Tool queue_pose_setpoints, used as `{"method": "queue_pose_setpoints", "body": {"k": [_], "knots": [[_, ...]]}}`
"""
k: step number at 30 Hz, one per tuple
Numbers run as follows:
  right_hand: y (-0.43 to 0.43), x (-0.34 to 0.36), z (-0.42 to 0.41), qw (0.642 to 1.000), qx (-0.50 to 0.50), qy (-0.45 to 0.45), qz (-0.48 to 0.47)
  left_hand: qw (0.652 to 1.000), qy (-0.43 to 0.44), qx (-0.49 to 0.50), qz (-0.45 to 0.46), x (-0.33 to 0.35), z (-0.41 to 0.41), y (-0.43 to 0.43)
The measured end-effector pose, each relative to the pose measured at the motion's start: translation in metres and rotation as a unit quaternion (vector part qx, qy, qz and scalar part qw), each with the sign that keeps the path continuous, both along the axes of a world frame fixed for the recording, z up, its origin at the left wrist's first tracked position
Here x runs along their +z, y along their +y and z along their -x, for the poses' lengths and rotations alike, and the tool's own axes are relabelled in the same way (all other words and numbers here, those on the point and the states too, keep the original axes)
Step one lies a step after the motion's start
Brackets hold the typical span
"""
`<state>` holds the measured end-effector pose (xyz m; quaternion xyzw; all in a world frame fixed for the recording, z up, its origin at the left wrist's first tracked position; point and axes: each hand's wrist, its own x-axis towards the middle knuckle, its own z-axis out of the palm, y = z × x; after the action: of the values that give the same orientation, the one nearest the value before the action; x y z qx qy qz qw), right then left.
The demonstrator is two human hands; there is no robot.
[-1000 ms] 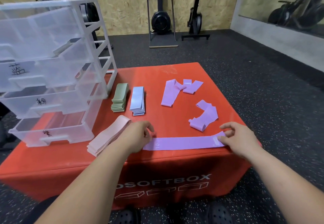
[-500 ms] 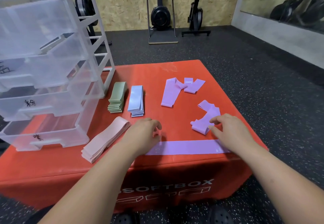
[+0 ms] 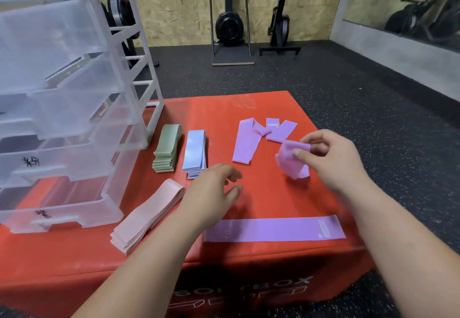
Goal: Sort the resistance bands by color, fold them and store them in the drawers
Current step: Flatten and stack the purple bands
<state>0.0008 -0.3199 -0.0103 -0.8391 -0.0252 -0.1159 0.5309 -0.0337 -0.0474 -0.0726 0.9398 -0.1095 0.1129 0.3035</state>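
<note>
My right hand (image 3: 331,160) pinches a crumpled purple band (image 3: 295,162) between the thumb and the first fingers (image 3: 314,139). The band hangs from them just above the red box (image 3: 224,108), on its right side; I cannot tell if its lower end touches the top.

My left hand (image 3: 214,193) holds nothing. Its fingers are relaxed, a little curved and a little apart, over the middle of the box. I cannot tell if it touches the surface.

A second purple band (image 3: 273,229) lies flat and straight along the near edge of the box, between my two forearms. Two more purple bands (image 3: 245,141) lie loose at the far side, and their ends overlap.

To the left of them stand two folded stacks, just beside each other: the blue stack (image 3: 195,153) and the green stack (image 3: 166,147). The pink stack (image 3: 149,214) lies nearer to me, at an angle, beside my left wrist.

The clear drawers (image 3: 62,108) stand on the left part of the box. Three drawers are pulled out a little. Two of them carry black handwritten marks on the front, too blurred to read.

Behind the box there is a dark speckled floor, and exercise machines (image 3: 229,26) stand against a wooden wall.
</note>
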Motion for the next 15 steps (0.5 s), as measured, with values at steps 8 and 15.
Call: {"method": "queue_pose_setpoints", "body": {"k": [8, 15], "knots": [[0.012, 0.011, -0.001, 0.996, 0.058, -0.010, -0.067, 0.985, -0.007, 0.000, 0.174, 0.016, -0.010, -0.014], [0.046, 0.002, 0.001, 0.984, 0.173, -0.040, -0.030, 0.964, 0.019, -0.033, 0.264, 0.025, -0.016, -0.026]]}}
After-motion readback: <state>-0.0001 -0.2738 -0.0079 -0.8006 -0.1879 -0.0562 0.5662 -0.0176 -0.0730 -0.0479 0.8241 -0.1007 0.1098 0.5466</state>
